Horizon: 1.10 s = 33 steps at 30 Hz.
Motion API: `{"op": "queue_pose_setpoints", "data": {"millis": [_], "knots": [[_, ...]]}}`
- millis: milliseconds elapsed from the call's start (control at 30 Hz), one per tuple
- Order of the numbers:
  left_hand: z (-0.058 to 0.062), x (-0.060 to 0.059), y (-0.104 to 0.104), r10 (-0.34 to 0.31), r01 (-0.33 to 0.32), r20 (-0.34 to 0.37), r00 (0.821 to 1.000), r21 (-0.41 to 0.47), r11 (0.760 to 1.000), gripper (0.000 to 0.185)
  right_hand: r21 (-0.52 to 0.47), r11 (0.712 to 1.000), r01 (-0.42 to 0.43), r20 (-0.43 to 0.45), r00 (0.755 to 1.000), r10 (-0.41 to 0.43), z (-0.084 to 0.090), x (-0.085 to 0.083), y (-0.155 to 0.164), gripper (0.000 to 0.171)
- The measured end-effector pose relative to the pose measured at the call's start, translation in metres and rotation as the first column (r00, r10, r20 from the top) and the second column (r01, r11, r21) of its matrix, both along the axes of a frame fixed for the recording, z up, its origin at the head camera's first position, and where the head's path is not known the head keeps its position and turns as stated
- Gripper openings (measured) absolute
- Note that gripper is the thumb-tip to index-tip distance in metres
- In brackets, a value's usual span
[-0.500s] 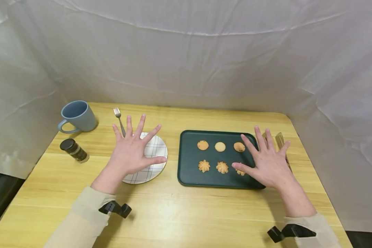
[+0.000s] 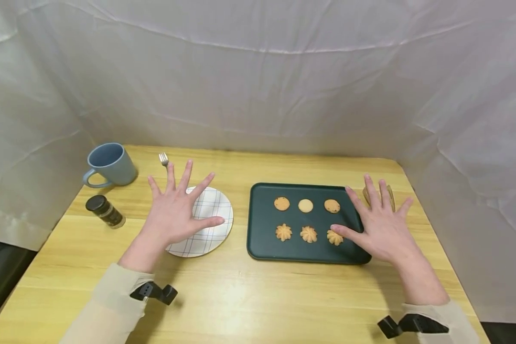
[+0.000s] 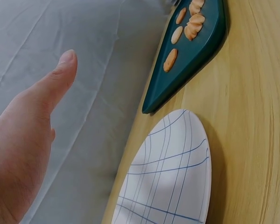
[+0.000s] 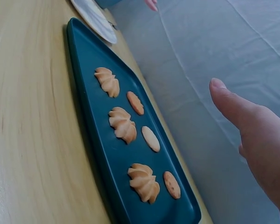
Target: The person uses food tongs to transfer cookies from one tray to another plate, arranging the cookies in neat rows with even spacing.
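1. Our left hand hovers over the white checked plate, fingers spread wide and straight, holding nothing; in the left wrist view the thumb stands clear above the plate's rim.
2. Our right hand is likewise splayed flat and empty, over the right edge of the dark green tray, its thumb tip near the rightmost piped cookie.
3. The tray lies on the wooden table, just right of the plate, with six cookies in two rows: three flat round cookies behind, three ridged piped ones in front.
4. We judge the cookies light, dry and brittle; the piped ridges would crumble under a hard squeeze, so a gentle pinch across the sides with thumb and forefinger seems best.
5. The flat ones sit low on the tray, so we would probably need a fingertip under the edge to lift them.
6. The plate looks stiff and smooth, likely to slide if nudged.
7. A blue mug, a fork and a dark-capped jar stand to the left; something tan behind our right hand we cannot identify.
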<state>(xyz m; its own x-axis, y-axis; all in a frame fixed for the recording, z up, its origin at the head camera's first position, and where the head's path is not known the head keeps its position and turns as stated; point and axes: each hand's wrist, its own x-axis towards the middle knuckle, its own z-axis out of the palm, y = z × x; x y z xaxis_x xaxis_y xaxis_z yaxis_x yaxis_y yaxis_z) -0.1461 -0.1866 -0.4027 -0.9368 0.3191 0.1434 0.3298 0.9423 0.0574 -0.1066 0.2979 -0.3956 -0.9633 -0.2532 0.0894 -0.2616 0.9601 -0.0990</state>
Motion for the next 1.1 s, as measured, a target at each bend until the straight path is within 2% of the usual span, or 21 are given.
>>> {"op": "queue_pose_setpoints", "data": {"millis": [367,567,900,1100], "knots": [[-0.002,0.002,-0.012,0.030,-0.031,0.024,0.999,0.057,0.998,0.110,-0.043,0.999,0.030,0.001,1.000,-0.030,0.000,0.003,0.012,0.109],[-0.003,0.002,-0.022,0.059,-0.065,0.051,0.997,0.121,0.991,0.109,-0.078,0.996,0.038,-0.007,0.999,-0.038,0.001,0.004,0.017,0.109],[-0.006,0.008,-0.040,0.089,-0.108,0.094,0.992,0.214,0.971,0.106,-0.199,0.979,0.036,-0.016,0.999,-0.040,-0.002,0.007,0.030,0.102],[-0.011,0.011,-0.052,0.114,-0.140,0.120,0.986,0.239,0.961,0.105,-0.244,0.968,0.060,0.002,0.998,-0.062,-0.007,0.009,0.037,0.103]]}}
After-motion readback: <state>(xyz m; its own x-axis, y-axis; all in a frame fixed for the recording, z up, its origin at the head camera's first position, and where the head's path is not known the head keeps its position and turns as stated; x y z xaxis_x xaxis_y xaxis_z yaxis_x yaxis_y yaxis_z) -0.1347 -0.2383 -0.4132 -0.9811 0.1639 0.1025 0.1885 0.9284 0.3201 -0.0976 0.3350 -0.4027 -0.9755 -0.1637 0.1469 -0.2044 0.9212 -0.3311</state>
